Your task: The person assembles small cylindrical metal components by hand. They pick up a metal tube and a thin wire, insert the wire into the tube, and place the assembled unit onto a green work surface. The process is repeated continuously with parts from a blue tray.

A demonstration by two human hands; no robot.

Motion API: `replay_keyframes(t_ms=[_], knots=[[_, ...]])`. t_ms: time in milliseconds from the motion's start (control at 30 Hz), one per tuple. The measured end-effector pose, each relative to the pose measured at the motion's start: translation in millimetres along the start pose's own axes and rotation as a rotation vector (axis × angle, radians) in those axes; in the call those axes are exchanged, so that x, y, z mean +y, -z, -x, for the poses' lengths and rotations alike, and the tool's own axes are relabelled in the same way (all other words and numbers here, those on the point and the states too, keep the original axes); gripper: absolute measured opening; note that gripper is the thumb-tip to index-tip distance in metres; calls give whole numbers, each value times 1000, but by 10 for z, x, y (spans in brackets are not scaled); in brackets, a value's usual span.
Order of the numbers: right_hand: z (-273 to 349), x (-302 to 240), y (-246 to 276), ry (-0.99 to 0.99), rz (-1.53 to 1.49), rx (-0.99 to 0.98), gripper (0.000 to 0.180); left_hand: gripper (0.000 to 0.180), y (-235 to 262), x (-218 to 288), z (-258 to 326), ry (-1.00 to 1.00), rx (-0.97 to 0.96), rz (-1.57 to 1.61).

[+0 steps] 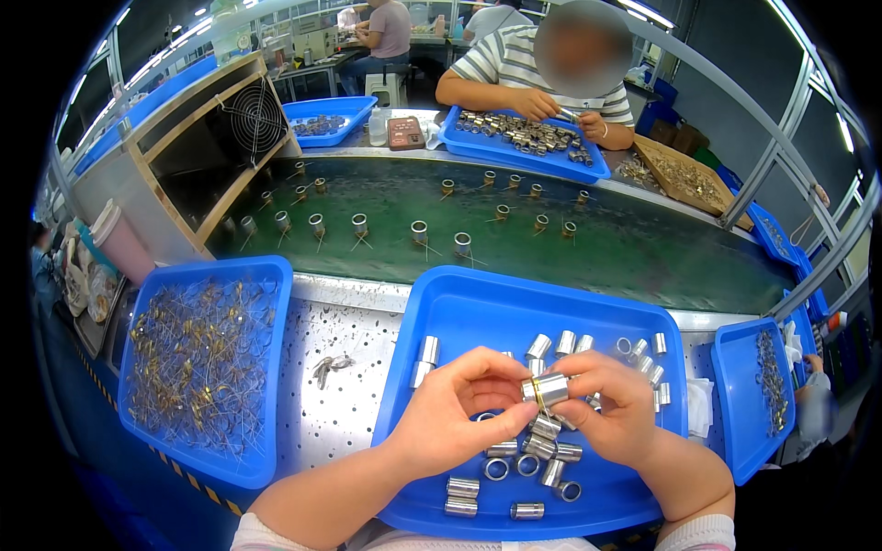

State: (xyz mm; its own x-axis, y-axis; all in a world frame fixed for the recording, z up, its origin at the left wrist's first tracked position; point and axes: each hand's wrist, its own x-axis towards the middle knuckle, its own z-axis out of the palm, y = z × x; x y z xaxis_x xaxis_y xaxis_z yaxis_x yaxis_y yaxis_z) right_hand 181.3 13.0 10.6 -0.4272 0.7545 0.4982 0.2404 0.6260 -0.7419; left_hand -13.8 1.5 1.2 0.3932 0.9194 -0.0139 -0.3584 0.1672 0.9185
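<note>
Above the blue tray (441, 298) in front of me, both my hands hold one short, shiny metal sleeve (551, 389). A thin brass-coloured band runs round its left part. My right hand (617, 404) pinches its right end between thumb and fingers. My left hand (459, 404) closes on its left end, the thumb close to the band. Below and around my fingers, several loose metal sleeves (527, 511) lie in the tray, some on their sides and some showing their round openings.
On the left stands a blue tray (282, 367) full of thin wired pieces (202, 358). A green conveyor belt (625, 262) carries several upright sleeves (359, 223) with wires. Across it, a person (501, 69) handles small parts over another blue tray (450, 138). A smaller blue tray (735, 404) is at right.
</note>
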Motion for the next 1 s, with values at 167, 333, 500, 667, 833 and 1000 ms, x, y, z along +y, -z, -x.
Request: replay_keyframes(t_ms=[167, 333, 500, 667, 833, 1000], knots=[[-33, -33, 0, 158, 70, -7, 16, 32, 2, 28, -3, 69, -50, 67], [7, -43, -49, 205, 67, -32, 19, 32, 29, -5, -4, 5, -86, 38], [23, -25, -54, 187, 105, -9, 17, 32, 42, -53, -32, -28, -84, 93], [36, -14, -62, 135, 40, 20, 13, 32, 47, -27, -36, 1, -73, 103], [19, 1, -59, 145, 49, 0, 12, 32, 44, -21, -50, 4, -73, 108], [51, 49, -73, 43, -153, -43, 11, 33, 59, -50, -43, -46, -54, 63]])
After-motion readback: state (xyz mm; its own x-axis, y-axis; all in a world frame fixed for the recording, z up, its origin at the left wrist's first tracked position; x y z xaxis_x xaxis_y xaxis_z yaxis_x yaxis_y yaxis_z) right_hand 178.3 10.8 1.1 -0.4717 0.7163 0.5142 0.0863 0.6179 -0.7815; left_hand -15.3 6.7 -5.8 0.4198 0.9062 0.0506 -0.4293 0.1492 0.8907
